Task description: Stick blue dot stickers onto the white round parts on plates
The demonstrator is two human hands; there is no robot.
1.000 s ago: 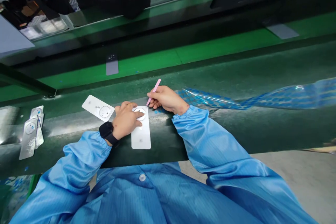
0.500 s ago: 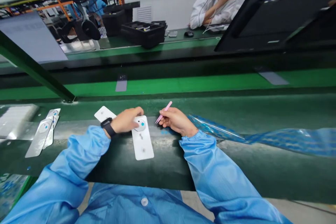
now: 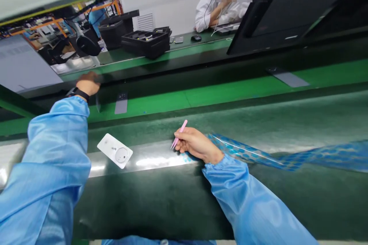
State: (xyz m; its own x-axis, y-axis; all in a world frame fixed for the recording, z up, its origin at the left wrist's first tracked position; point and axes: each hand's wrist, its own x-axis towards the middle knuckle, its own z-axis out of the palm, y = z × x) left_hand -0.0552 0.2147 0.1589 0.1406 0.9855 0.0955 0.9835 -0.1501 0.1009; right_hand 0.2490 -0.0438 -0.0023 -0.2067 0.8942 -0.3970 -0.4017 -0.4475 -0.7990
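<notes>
My left hand point(image 3: 88, 83), with a black smartwatch point(image 3: 78, 93) on its wrist, reaches far out over the green bench with its fingers curled. A thin pale strip point(image 3: 98, 103) shows just below it, and I cannot tell whether the hand holds it. My right hand point(image 3: 197, 144) grips pink tweezers point(image 3: 180, 134), their tips pointing down at the bench and touching nothing. Between my hands lies a white rectangular card point(image 3: 110, 148) with a round disc point(image 3: 121, 155) at one end. Neither hand touches it.
A strip of blue-patterned clear film point(image 3: 253, 152) runs right from my right hand. A grey plate point(image 3: 121, 103) lies on the far green bench. Beyond stand a black case point(image 3: 145, 44), a computer mouse point(image 3: 196, 38), a dark monitor point(image 3: 276, 19) and a person in a white coat point(image 3: 221, 11).
My left hand has left the cards and moved far forward. The second white card no longer shows on the bench. The view has shifted, and my right hand still grips the tweezers.
</notes>
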